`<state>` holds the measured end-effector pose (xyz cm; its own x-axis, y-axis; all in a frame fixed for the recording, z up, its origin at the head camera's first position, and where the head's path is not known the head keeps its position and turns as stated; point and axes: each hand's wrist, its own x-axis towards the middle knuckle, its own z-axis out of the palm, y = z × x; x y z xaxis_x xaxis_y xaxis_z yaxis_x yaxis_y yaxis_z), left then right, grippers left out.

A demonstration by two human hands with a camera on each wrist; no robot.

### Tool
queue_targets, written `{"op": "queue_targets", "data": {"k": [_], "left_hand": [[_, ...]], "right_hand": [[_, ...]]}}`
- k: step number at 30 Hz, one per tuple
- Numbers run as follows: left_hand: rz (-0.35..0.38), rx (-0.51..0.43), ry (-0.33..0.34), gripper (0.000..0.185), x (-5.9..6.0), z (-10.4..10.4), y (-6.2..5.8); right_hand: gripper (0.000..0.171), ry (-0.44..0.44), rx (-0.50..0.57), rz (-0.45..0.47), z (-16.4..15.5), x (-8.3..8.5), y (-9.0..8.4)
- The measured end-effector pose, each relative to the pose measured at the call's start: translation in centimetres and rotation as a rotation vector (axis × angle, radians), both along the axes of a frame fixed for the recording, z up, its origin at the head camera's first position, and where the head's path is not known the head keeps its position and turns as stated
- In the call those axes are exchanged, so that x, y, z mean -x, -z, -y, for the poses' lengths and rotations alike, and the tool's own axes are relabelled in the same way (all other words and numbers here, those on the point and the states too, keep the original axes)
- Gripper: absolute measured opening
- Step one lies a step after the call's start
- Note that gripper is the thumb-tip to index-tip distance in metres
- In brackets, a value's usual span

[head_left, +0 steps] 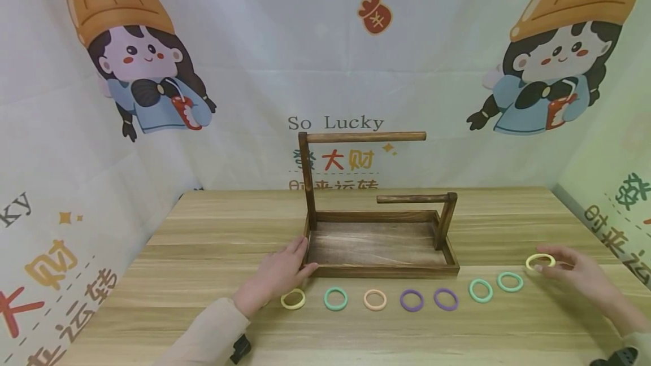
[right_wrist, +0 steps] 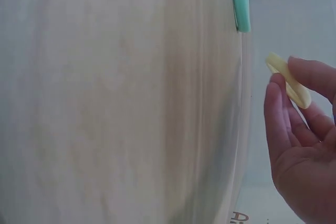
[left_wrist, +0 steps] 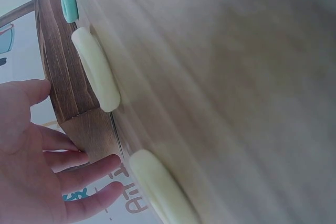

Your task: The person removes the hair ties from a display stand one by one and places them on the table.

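A dark wooden tray (head_left: pixel 381 270) with two upright posts, each bearing a horizontal rod, stands on the table. My left hand (head_left: pixel 281 269) rests at its front left corner, fingers fairly straight along the end and thumb at the front wall. In the left wrist view that hand (left_wrist: pixel 44 161) shows its palm side. On the right, my right hand (head_left: pixel 580 270) pinches a yellow ring (head_left: pixel 540 256) between thumb and fingers, raised above the table. The right wrist view shows the same yellow ring (right_wrist: pixel 301 94) at the fingertips. Nearest to it lies a green ring (head_left: pixel 510 282).
In front of the tray lies a row of rings: yellow (head_left: pixel 293 306), green (head_left: pixel 335 307), orange (head_left: pixel 375 307), two purple (head_left: pixel 412 308), and another green (head_left: pixel 480 299). The left wrist view also shows a second yellow ring (left_wrist: pixel 163 190). A printed cloth (head_left: pixel 254 72) hangs behind the table.
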<state>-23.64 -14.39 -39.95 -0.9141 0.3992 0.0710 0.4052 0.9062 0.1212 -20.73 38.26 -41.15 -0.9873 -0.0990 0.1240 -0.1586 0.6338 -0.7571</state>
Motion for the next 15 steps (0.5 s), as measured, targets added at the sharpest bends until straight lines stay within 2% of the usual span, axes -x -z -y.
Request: {"op": "queue_targets", "data": {"k": [7,15], "left_hand": [[0.004,0.003,-0.003,0.065,-0.12,-0.02,-0.07],[0.005,0.004,-0.006,0.064,-0.05,-0.02,-0.05]], "right_hand": [[0.045,-0.080,-0.048,0.086,-0.26,-0.29,0.12],[0.042,-0.070,-0.145,0.093,-0.23,-0.29,0.12]]}}
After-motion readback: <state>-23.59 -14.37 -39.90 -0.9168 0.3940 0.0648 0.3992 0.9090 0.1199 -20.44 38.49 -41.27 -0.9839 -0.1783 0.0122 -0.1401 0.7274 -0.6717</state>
